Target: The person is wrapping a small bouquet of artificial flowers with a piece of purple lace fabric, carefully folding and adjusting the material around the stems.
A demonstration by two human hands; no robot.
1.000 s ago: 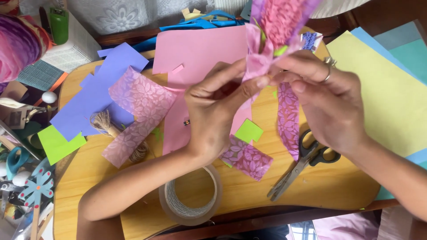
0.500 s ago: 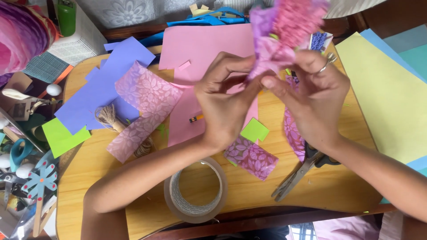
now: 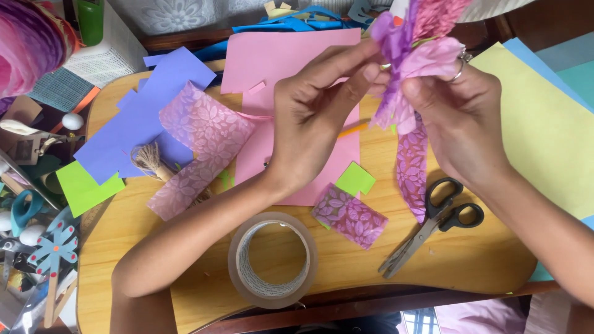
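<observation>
Your left hand point(image 3: 312, 124) and right hand point(image 3: 461, 117) meet at about one o'clock in the view, both pinching a paper flower point(image 3: 411, 55) of crinkled purple and pink tissue. The left fingertips point(image 3: 371, 71) press the ruffled petals from the side, and the right thumb and fingers clasp the bunch from the other side; a ring sits on one right finger. A long strip of flower-printed translucent paper point(image 3: 411, 173) hangs from the bunch toward six o'clock. The flower's top is cut off by the frame edge, and how its base is bound is hidden between your fingers.

Under your hands lies a smooth pink sheet point(image 3: 278, 62). At nine o'clock of it a wider printed pink strip point(image 3: 198, 142) bends across lilac card point(image 3: 139, 124), with a frayed tuft of twine point(image 3: 148, 161) beside it. A small green square point(image 3: 356, 179) and a short printed scrap point(image 3: 349, 216) lie near five o'clock of your left hand. A clear tape roll point(image 3: 272, 260) sits at six o'clock, and black-handled scissors point(image 3: 427, 229) rest closed at four o'clock. All this lies on a rounded wooden board point(image 3: 470, 266). Pale yellow paper point(image 3: 544, 130) spreads at three o'clock, and craft clutter crowds the nine o'clock edge, too jumbled to sort.
</observation>
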